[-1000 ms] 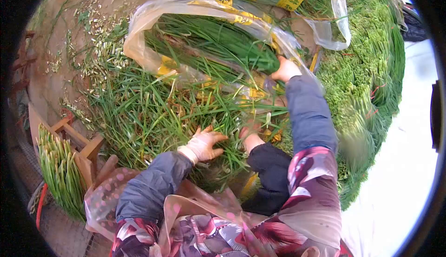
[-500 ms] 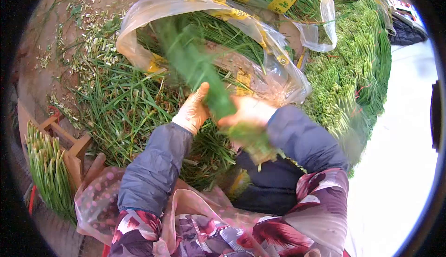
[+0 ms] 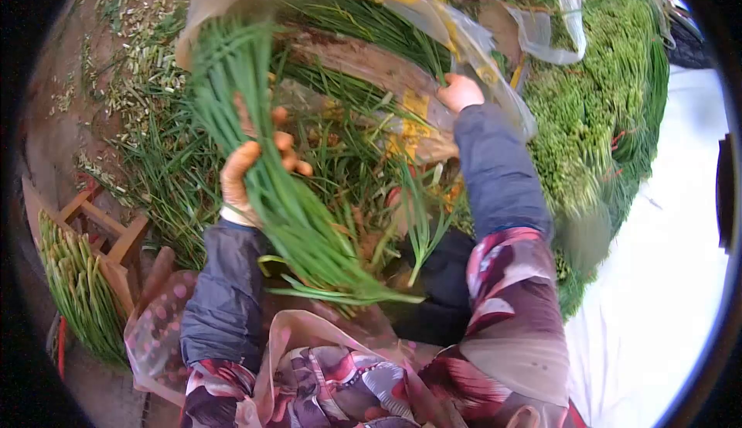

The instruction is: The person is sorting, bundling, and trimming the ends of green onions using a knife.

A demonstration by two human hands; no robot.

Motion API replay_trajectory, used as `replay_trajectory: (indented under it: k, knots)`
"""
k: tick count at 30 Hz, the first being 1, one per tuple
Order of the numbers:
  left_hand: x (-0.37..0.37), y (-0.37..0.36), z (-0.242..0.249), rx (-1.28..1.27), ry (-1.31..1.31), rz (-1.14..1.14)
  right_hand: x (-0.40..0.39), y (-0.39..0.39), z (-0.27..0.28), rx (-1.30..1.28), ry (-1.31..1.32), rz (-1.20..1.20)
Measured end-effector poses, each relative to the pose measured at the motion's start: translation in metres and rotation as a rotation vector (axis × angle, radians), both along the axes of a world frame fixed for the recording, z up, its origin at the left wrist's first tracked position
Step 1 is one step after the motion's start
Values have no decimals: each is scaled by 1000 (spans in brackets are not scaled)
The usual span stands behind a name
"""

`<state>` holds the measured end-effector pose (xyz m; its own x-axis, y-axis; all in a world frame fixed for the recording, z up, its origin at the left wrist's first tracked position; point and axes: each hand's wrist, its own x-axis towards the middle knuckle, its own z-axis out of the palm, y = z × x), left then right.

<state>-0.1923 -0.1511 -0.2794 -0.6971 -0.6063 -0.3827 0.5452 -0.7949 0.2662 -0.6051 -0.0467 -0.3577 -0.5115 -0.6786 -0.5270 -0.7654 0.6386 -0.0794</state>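
Note:
My left hand (image 3: pixel 259 157), in a pale glove with tan fingers, is wrapped round a thick bunch of garlic chives (image 3: pixel 297 204). The bunch slants from the upper left down toward my lap, its lower ends fanned out. My right hand (image 3: pixel 461 92) reaches to the right end of the chives (image 3: pixel 359 18) lying in an opened clear plastic bag (image 3: pixel 464 37) with yellow printed bands. Its fingers are closed there, but what they pinch is too small to make out. A few loose chives (image 3: pixel 417 231) stand up near my dark-clothed leg.
Loose leaves and trimmings (image 3: pixel 174 188) cover the ground at left, with cut white stem bits (image 3: pixel 154 57) beyond. A large stack of chives (image 3: pixel 587 95) rises at right. Near a wooden frame (image 3: pixel 116 235) at lower left stands another bundle (image 3: pixel 81 281). White sheeting (image 3: pixel 657 273) lies far right.
Both hands were close together around the blurred bunch. My left hand has moved left with the bunch, while my right hand has let go and gone up and right to the bag.

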Motion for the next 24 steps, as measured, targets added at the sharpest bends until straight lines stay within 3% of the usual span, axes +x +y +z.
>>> replay_trajectory:
  k: [1, 4, 5, 6, 7, 9, 11, 15, 21, 24]
  knots:
    - [6, -3, -1, -19, 24, 2, -13, 10, 24, -46, -45, -16]
    - [15, -7, 11, -101, 216, -11, -38, 42, 103, 254, -59, -177]
    - [16, -5, 17, -102, 223, -15, -57, 75, 96, 253, -181, -244]
    - [17, -4, 24, -95, 173, -26, -44, 110, 93, 70, -489, -562]
    - [18, -1, 30, -85, 122, -37, -7, 100, 132, 438, -384, -435]
    - [19, 8, 37, -75, 52, -54, 57, 99, 167, 780, -572, -416]
    - [22, 19, 36, -82, 38, -98, 94, 111, 161, 888, -632, -282]
    - [27, 33, 35, -55, 83, -99, 148, 104, 177, 880, -394, 233]
    - [35, 33, 46, 39, 119, -21, 141, 115, 183, 780, -422, 146]
    - [37, 34, 45, 69, 136, -26, 179, 106, 192, 748, -292, 168]
